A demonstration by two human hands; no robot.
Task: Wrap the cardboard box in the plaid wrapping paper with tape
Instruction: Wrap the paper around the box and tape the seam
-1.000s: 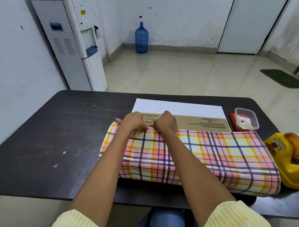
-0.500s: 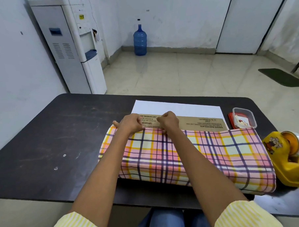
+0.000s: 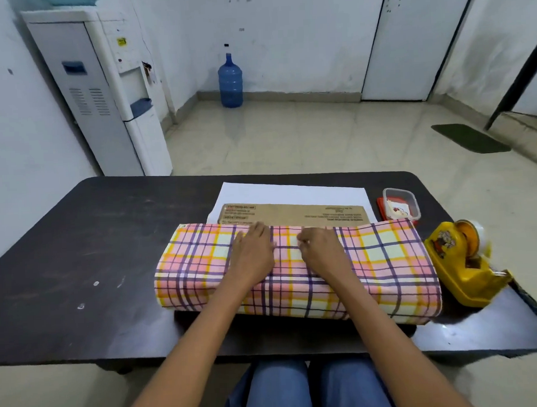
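The plaid wrapping paper is folded up from the near side over the flat cardboard box, so only the box's far strip shows. The paper's white underside lies on the table beyond the box. My left hand rests flat on the plaid paper near its far edge, fingers straight. To its right, my right hand lies on the paper with curled fingers, its thumb and fingertips pinching the sheet. A yellow tape dispenser stands at the right, touching the paper's end.
The dark table has a bare left half. A small clear plastic container with a red lid under it sits at the back right. Past the table are a water dispenser and a blue water bottle.
Both hands slid back from the paper's far edge onto its top and apart from each other. The left hand has flattened. The plaid paper covers more of the box.
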